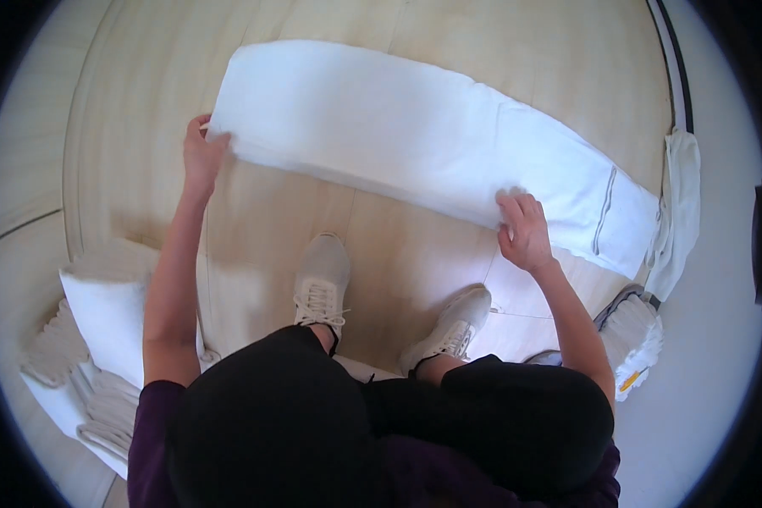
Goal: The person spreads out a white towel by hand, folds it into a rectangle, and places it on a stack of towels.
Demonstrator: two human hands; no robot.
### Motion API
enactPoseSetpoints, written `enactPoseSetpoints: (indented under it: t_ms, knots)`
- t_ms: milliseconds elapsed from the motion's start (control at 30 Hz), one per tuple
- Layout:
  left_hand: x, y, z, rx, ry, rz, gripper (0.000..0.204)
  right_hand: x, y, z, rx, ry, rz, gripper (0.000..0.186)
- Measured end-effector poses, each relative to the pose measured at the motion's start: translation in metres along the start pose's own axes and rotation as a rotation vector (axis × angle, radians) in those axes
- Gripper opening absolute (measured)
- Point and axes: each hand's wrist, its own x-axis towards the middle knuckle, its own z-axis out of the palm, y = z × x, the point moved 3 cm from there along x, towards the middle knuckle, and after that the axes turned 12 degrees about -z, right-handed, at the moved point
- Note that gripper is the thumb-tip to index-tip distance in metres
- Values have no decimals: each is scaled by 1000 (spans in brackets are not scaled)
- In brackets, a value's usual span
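A long white cloth [356, 118], folded into a strip of several layers, lies across the floor ahead of my feet. It has a grey line of stitching near its right end. My left hand [203, 157] grips the cloth's near left corner, thumb and fingers closed around the edge. Farther right, my right hand [527, 233] is at the near edge, its fingers curled and its thumb bent in as it pinches the fabric. The exact hold under the fingertips is partly hidden.
Stacked folded white cloths [106, 309] stand at the lower left. Bunched white fabric [679, 203] hangs at the right beside the pale wall [728, 279], with a white fringed bundle [631, 334] below. My shoes [322, 279] rest on the wood-look floor [254, 220].
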Motion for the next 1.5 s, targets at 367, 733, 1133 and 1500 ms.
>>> enactPoseSetpoints:
  t_ms: [367, 733, 1133, 1500]
  knots:
    - [-82, 160, 214, 590, -194, 1123, 61, 155, 41, 41, -212, -93, 5, 66]
    - [88, 74, 98, 656, 166, 688, 69, 71, 75, 37, -235, 78, 222, 71]
    - [108, 18, -3, 604, 64, -178, 88, 59, 4, 41, -155, 71, 87, 62]
    - [79, 28, -31, -311, -708, -369, 70, 142, -107, 80, 153, 6, -253, 67]
